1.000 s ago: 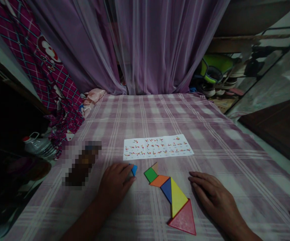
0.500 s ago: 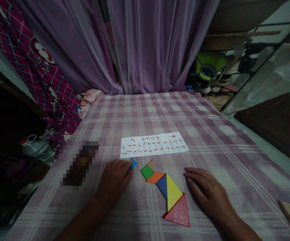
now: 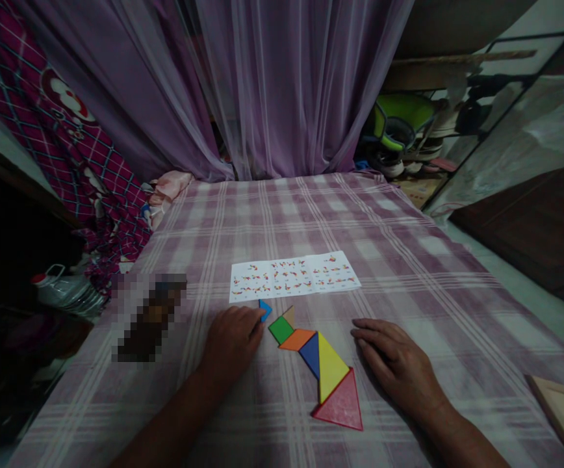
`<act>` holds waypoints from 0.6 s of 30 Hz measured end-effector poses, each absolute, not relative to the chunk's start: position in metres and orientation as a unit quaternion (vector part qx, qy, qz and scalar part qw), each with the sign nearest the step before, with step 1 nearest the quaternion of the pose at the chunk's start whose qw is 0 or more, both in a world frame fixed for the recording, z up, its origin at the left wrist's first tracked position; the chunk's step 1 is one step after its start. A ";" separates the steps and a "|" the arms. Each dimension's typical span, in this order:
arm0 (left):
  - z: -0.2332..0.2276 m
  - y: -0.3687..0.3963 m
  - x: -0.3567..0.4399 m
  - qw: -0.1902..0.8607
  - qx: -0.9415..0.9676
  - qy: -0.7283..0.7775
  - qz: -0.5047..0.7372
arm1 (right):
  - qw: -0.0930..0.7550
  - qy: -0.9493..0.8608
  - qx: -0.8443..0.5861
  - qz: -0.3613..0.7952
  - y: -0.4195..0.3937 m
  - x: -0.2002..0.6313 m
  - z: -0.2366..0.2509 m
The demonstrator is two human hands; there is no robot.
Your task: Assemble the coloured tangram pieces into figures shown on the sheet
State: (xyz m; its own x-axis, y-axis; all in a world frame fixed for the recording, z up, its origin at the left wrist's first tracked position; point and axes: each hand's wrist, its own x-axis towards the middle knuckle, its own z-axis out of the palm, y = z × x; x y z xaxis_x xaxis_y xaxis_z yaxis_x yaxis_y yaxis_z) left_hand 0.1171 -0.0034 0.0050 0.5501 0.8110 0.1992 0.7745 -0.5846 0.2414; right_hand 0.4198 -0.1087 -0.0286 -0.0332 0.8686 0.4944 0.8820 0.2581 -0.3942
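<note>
My left hand [image 3: 236, 335] pinches a small light-blue tangram triangle [image 3: 265, 311] at its fingertips, just up and left of the green square [image 3: 281, 330]. A small bare-wood triangle [image 3: 289, 316] touches that square. From there an orange parallelogram [image 3: 297, 339], a dark-blue triangle [image 3: 310, 355], a large yellow triangle [image 3: 331, 368] and a large red triangle [image 3: 343, 404] run down to the right, edge to edge. My right hand [image 3: 396, 357] rests on the cloth to the right of the pieces, fingers stretched out and holding nothing.
Beyond the pieces lies a white sheet [image 3: 294, 276] printed with small coloured figures. A wooden tray [image 3: 562, 416] sits at the right edge of the checked cloth [image 3: 282, 214]. A pixelated patch covers something at left. Purple curtains [image 3: 282, 84] hang behind.
My left hand has brought the light-blue triangle rightward, closer to the green square and bare-wood triangle. My right hand stays resting. The whole view has shifted slightly.
</note>
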 end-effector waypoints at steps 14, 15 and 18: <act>0.019 0.007 0.127 0.101 0.873 0.473 0.059 | 0.331 -0.718 -0.612 0.001 -0.109 0.418 -0.023; 0.020 0.008 0.127 0.105 0.872 0.474 0.060 | 0.330 -0.720 -0.611 -0.002 -0.109 0.419 -0.023; 0.018 0.008 0.127 0.117 0.869 0.476 0.066 | 0.331 -0.721 -0.609 -0.009 -0.108 0.420 -0.026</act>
State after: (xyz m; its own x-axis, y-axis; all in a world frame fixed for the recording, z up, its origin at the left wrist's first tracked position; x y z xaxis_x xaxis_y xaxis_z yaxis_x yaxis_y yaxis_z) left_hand 0.1267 0.0079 0.0178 0.5390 0.8423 0.0023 0.8115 -0.5200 0.2665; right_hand 0.4195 -0.1084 -0.0265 -0.0393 0.8717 0.4884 0.8836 0.2585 -0.3903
